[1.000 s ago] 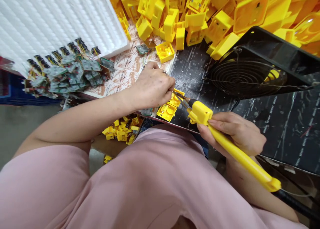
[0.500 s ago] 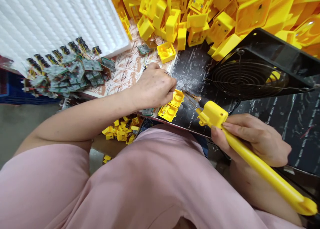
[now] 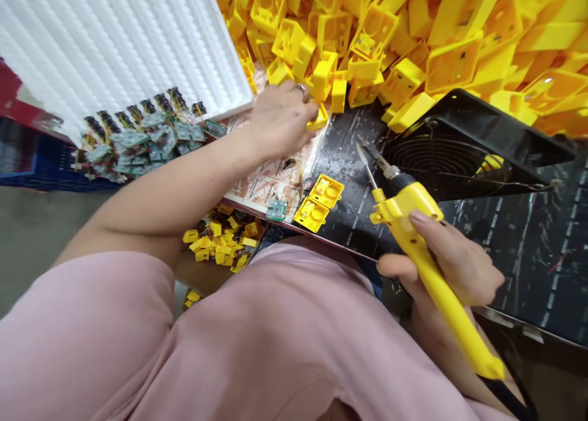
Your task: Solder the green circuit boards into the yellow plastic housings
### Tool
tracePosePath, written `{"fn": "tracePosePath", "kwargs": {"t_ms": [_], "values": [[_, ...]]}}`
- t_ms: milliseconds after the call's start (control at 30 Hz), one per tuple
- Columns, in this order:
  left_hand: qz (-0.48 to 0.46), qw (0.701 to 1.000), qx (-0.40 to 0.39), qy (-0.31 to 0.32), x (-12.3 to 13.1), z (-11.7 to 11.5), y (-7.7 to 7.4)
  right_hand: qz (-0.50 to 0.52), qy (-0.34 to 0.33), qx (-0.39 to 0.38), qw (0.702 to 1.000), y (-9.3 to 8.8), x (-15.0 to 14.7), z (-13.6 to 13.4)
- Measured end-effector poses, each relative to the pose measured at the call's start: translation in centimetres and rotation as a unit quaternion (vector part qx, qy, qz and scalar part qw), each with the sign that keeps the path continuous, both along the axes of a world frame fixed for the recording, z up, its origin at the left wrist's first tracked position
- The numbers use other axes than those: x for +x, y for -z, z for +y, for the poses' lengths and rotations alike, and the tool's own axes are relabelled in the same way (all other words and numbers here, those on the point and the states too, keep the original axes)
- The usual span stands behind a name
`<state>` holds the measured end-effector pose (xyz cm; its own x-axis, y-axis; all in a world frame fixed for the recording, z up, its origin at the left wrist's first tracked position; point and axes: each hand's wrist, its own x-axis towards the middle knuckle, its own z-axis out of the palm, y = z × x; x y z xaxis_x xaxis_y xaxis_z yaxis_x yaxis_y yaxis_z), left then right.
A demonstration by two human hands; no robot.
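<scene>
My left hand (image 3: 287, 117) reaches over the far part of the patterned board, fingers bent down around a yellow plastic case (image 3: 319, 117). It covers most of that case, and its fingertips are hidden. My right hand (image 3: 452, 258) is wrapped round a yellow soldering iron (image 3: 427, 249) with two thin metal points at its front. Those points hang above the black bench, pointing away from me, apart from any case. Between the hands, an opened pair of small yellow case halves (image 3: 319, 203) lies near the bench edge. Left of them is a small green circuit board (image 3: 277, 209).
A heap of yellow cases (image 3: 367, 41) fills the back. The black fan (image 3: 459, 145) stands at right on the black bench (image 3: 519, 243). At left, wired circuit boards (image 3: 147, 139) lie against a white foam sheet (image 3: 128, 35). Below the edge sit more yellow parts (image 3: 220, 243).
My left hand has moved away from the opened case halves to the case farther back. The soldering iron's points have lifted off and turned away from the halves, uncovering them.
</scene>
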<state>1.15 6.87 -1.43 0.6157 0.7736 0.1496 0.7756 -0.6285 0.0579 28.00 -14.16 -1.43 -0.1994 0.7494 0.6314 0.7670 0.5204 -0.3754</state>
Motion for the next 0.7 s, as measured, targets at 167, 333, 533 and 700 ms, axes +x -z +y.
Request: {"fn": "tracePosePath", "kwargs": {"t_ms": [167, 333, 533, 700], "values": [[0.025, 0.989, -0.084, 0.122, 0.5, 0.2, 0.7, -0.036, -0.018, 0.039, 0.998, -0.4, -0.2, 1.0], [-0.010, 0.978, -0.148, 0.148, 0.0, 0.2, -0.4, -0.107, -0.040, 0.035, 0.993, -0.1, -0.1, 2.8], [-0.058, 0.996, -0.059, -0.017, -2.9, 1.8, -2.1, -0.137, -0.129, -0.095, 0.978, 0.6, -1.5, 10.1], [-0.007, 0.997, -0.076, -0.024, -6.0, 1.4, -1.0, -0.163, -0.189, -0.139, 0.958, 1.8, -3.9, 14.8]]}}
